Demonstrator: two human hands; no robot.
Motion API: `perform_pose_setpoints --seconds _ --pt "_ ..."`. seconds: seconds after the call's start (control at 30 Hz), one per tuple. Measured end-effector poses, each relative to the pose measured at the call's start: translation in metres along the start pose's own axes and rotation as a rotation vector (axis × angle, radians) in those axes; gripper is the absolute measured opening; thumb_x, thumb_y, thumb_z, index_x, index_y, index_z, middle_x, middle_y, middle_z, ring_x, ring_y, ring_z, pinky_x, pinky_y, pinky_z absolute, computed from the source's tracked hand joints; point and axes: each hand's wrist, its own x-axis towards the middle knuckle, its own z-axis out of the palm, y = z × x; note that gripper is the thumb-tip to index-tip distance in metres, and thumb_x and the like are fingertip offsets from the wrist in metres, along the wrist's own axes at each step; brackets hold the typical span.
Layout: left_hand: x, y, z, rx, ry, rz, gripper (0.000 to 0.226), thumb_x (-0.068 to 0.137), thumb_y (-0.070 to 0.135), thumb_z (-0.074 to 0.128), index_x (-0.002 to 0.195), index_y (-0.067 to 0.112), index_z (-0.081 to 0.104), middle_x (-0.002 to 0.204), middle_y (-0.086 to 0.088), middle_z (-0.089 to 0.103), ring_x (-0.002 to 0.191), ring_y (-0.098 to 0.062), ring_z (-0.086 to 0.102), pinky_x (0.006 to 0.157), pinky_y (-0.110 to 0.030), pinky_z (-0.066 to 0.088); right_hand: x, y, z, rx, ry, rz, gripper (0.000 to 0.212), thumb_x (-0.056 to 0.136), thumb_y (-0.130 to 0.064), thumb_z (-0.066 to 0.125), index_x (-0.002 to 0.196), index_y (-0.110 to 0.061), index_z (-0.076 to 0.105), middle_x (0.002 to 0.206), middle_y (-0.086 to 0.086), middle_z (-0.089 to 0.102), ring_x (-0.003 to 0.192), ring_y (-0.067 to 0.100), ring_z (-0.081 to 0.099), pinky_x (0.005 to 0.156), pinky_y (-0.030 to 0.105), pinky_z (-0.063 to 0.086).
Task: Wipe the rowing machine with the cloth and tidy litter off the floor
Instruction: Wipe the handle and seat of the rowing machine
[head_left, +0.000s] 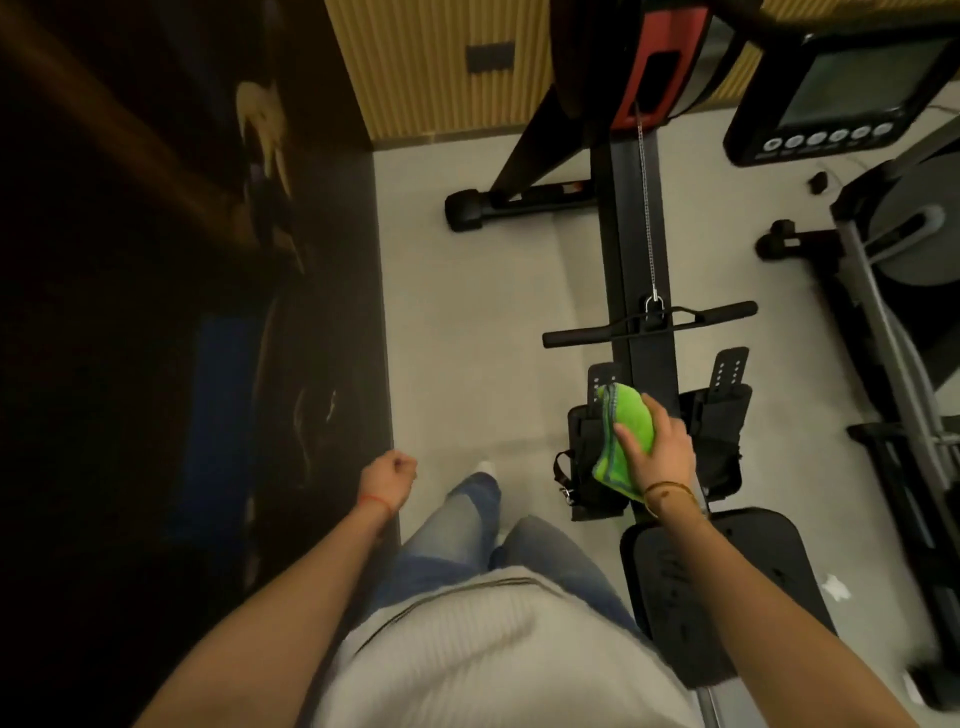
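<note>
A gym room — rowing machine (636, 249) beside another exercise machine (893, 244) on grey floor (467, 322).

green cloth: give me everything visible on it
The green cloth is bright lime, looks like microfibre, with a darker stitched edge. It is bunched and folded, not spread flat. The right hand grips it from above, over the rowing machine's left footrest. Whether it touches the footrest cannot be told.
</note>
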Motion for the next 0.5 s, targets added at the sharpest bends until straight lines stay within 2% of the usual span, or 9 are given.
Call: perform_pose_setpoints --seconds 0.13,0.23,0.37,0.5 --pt "0.044 0.083 0.011 0.060 -0.010 0.145 0.021 0.090 0.017 0.049 0.097 0.009 0.067 0.096 -0.018 0.071 0.094 -0.033 0.068 0.091 -0.042 0.054 0.063 -0.020 -0.012 -0.109 0.064 -0.112 0.063 0.086 -0.057 0.052 0.141 -0.030 0.036 0.127 0.015 0.050 0.110 0.032 0.052 0.094 0.046 0.044" --pt "0.068 0.137 0.031 0.084 -0.011 0.248 0.024 0.092 0.019 0.047 0.105 0.009 0.065 0.102 -0.016 0.071 0.097 -0.030 0.067 0.093 -0.038 0.053 0.115 -0.028 -0.008 -0.177 0.037 -0.221 0.065 0.085 -0.062 0.047 0.140 -0.030 0.036 0.125 0.012 0.052 0.106 0.030 0.052 0.090 0.044 0.045" --pt "0.109 0.177 0.073 0.098 -0.028 0.305 0.026 0.094 0.018 0.043 0.112 0.012 0.061 0.105 -0.011 0.067 0.090 -0.022 0.062 0.086 -0.026 0.049 0.185 -0.037 0.012 -0.254 -0.001 -0.368 0.066 0.084 -0.065 0.044 0.139 -0.030 0.039 0.124 0.011 0.052 0.103 0.031 0.052 0.085 0.041 0.044" --pt "0.159 0.190 0.128 0.084 -0.023 0.295 0.029 0.096 0.022 0.043 0.120 0.012 0.056 0.113 -0.010 0.063 0.098 -0.024 0.060 0.090 -0.029 0.048 0.246 -0.037 0.046 -0.314 -0.064 -0.525 0.067 0.084 -0.067 0.042 0.141 -0.032 0.036 0.126 0.009 0.051 0.104 0.030 0.050 0.087 0.041 0.041"
